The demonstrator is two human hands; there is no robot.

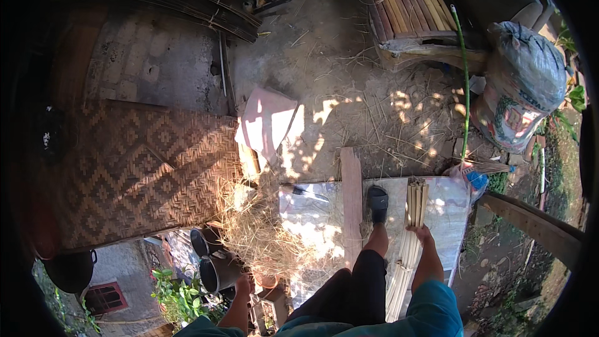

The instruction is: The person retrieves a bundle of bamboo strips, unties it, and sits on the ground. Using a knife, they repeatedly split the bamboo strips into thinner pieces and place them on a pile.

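Observation:
A bundle of thin, pale bamboo sticks (417, 203) stands out to the right of my legs. My right hand (422, 233) is closed on it from its right side; the fingers are partly hidden. More pale sticks, tied with a strip, run from there down toward my body (402, 274). Low on the left, my left hand (244, 286) is beside a dark bucket (215, 274). Its fingers are too small and shaded to make out, and whether it touches anything is unclear.
Below me lies a pale sheet (446, 212) with a wooden plank (351, 203) across it and a knife-like tool (310, 195). Shavings (265, 228) pile beside a woven bamboo panel (150, 168). A stuffed sack (521, 87), green pole (465, 87) and slatted bench (412, 6) stand at far right.

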